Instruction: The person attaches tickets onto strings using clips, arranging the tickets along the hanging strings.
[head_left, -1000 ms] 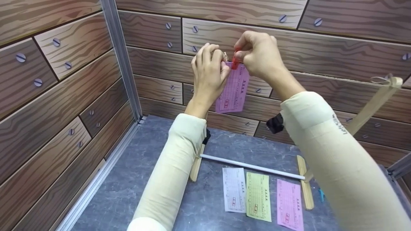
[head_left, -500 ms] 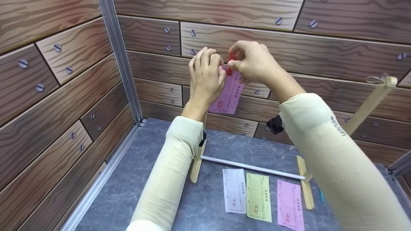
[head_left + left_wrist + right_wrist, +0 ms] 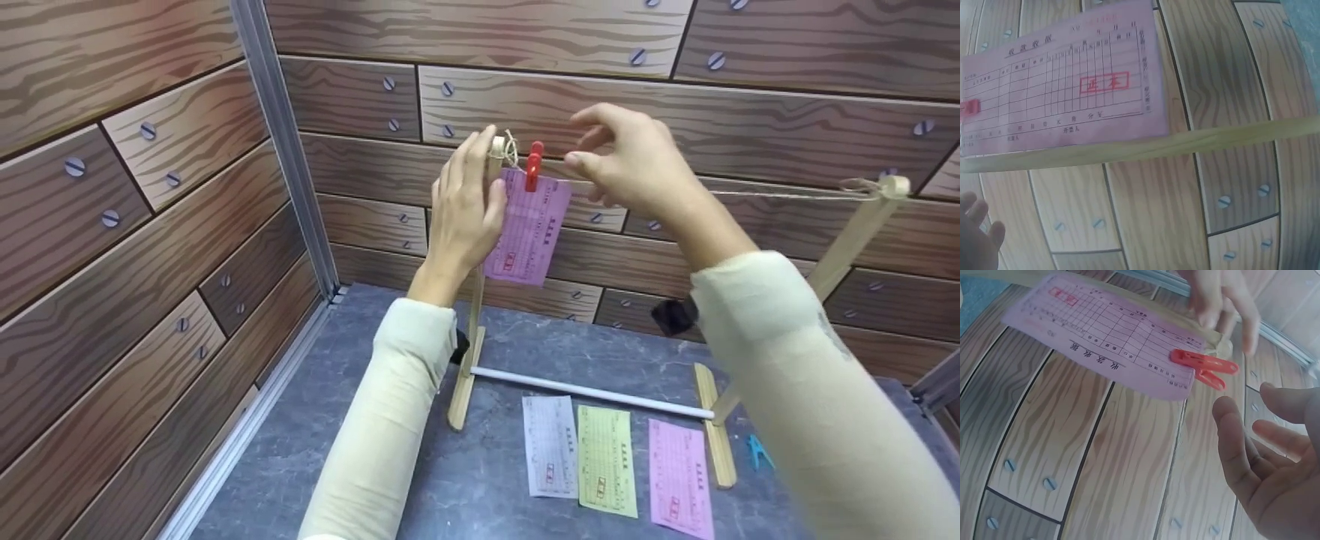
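A pink receipt slip (image 3: 527, 232) hangs from a string (image 3: 780, 195) stretched between two wooden posts. A red clothespin (image 3: 533, 166) clips its top edge; the right wrist view shows the red clothespin (image 3: 1203, 364) across the slip's end. My left hand (image 3: 466, 199), fingers extended, is beside the left post's top (image 3: 497, 146), left of the slip; whether it touches the post I cannot tell. My right hand (image 3: 630, 157) is apart from the clothespin, to its right, holding nothing, its thumb and fingers spread. In the left wrist view, fingers (image 3: 982, 219) show at the lower left.
White (image 3: 550, 446), yellow (image 3: 607, 461) and pink (image 3: 681, 476) slips lie on the grey tabletop (image 3: 315, 435). A blue clothespin (image 3: 757, 452) lies right of the stand's foot (image 3: 716, 427). A white rod (image 3: 592, 394) joins the posts low down. Wood-patterned walls stand behind and left.
My right hand has let go of the red clothespin and moved right. The clothespin now stays on the string with the pink slip. My left hand has shifted slightly left and its fingers have straightened.
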`<state>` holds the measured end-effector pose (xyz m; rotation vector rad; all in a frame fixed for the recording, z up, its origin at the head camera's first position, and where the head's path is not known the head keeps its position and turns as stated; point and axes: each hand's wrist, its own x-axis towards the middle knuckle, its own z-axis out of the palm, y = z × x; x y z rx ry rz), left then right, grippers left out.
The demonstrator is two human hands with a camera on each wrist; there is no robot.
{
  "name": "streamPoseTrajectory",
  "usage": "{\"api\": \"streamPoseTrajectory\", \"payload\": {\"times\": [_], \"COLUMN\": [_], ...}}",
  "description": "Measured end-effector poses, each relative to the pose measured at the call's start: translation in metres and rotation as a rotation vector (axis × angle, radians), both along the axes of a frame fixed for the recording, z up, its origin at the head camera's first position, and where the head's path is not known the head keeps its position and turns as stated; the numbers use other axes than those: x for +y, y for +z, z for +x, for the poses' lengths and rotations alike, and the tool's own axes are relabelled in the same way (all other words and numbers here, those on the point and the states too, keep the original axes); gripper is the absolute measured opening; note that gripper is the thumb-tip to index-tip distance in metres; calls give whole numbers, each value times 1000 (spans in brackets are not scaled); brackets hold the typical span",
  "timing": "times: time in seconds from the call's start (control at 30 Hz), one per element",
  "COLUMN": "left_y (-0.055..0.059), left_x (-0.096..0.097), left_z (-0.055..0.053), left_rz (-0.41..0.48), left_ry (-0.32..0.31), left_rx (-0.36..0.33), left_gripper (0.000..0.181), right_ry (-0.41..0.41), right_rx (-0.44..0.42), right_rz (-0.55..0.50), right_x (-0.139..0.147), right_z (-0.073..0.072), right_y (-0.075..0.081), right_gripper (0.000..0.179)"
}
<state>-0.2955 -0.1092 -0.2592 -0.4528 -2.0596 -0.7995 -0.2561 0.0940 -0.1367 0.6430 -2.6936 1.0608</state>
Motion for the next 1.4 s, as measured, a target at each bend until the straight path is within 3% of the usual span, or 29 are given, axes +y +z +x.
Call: {"api": "streamPoseTrajectory", "payload": {"times": [0.2,0.33,0.57,0.77,0.93,1.1,1.2,1.4], "left_y": [-22,-40,-77,-110,-124,-132,-140,-170], "left_x": [-2,-3,-8,-7,-1,7,11,14], "left_z": [2,5,11,10,6,5,7,17], "left_rz": [101,177,338,375,379,366,378,387], "left_ry": [-47,-101,-178,-201,-170,-90,-80,-77], "left_rx": [13,-18,-94,-178,-246,-306,-319,-346], "left_gripper": [59,57,55,57,56,56,55,57], "right_ry": [-10,0,4,-32,-67,-84,-100,-148], "right_rx": [76,128,156,101,85,75,50,15], "right_rz": [-83,-109,-105,-139,-141,-156,-158,-154], "right_x": [31,54,96,128,141,148,155,176], "right_z": [16,28,52,69,74,80,85,91], "right_y": [-19,-37,-82,-125,-150,-160,-164,-184], "right_gripper": [41,35,30,30,25,24,26,28]}}
